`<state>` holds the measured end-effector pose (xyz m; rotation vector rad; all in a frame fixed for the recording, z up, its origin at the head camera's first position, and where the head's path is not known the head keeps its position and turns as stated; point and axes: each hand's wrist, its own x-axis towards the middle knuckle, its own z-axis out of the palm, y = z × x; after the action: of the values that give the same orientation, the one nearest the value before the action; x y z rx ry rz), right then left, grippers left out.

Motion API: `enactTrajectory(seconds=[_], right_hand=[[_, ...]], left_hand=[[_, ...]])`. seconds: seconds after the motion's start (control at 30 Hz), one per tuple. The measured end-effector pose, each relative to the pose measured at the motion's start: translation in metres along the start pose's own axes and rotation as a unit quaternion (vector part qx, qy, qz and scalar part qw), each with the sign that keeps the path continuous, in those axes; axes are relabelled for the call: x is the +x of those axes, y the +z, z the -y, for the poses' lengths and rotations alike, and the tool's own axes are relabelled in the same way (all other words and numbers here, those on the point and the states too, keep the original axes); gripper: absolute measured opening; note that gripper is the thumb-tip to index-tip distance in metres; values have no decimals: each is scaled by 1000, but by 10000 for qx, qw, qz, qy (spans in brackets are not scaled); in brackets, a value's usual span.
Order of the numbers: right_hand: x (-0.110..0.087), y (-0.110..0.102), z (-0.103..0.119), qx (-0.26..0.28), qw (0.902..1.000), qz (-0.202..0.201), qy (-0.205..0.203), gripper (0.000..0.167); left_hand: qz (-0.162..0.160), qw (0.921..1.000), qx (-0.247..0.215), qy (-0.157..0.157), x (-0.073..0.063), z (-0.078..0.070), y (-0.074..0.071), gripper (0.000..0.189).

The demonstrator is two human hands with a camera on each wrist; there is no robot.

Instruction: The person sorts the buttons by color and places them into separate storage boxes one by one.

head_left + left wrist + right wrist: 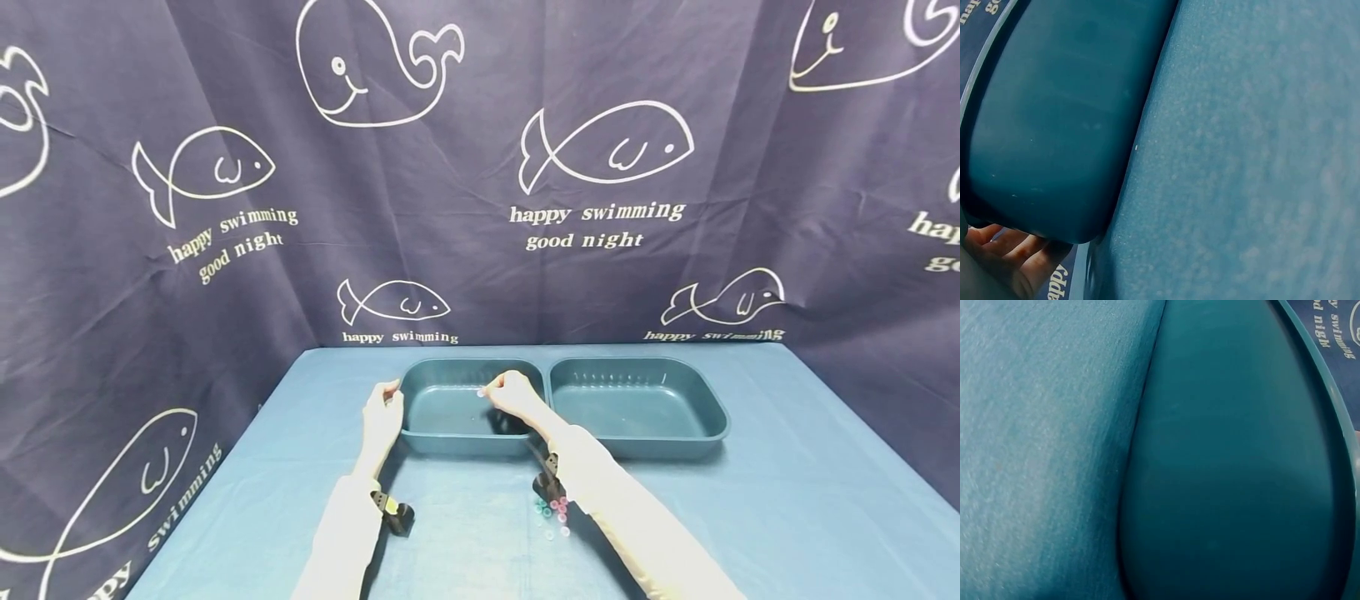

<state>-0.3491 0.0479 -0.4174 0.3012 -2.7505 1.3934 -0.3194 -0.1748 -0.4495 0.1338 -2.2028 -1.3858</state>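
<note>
While the left hand [384, 414] touches the left teal rectangular plastic tray [465, 445], probably steadying it (can't tell if gripping), a tiny pale bead [482, 393] sits pinched by the right hand [517, 395] over it. Black wrist camera [548, 487] may hide some green, pink, clear rings [555, 505]. Bead's shape unreadable.

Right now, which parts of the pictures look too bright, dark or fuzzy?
Head view: sleeves washed-out white, a dark patch below the right hand in the left tray; left wrist view: the tablecloth goes fuzzy toward the right; right wrist view: tablecloth darkens beside a tray.
</note>
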Motion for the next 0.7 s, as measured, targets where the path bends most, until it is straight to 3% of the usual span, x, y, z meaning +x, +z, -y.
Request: enactTrajectory(seconds=[0.13, 0.37, 0.7], right_hand=[[0, 0, 1, 47, 10000, 27, 30, 15], [-2, -2, 0, 34, 9999, 26, 140, 35], [-10, -16, 8, 82, 9996, 23, -266, 13]], left_hand=[[-35, 10000, -30, 54, 0, 0, 1, 26], [2, 10000, -23, 16, -1, 0, 2, 27], [-9, 10000, -49, -18, 2, 2, 1, 27]])
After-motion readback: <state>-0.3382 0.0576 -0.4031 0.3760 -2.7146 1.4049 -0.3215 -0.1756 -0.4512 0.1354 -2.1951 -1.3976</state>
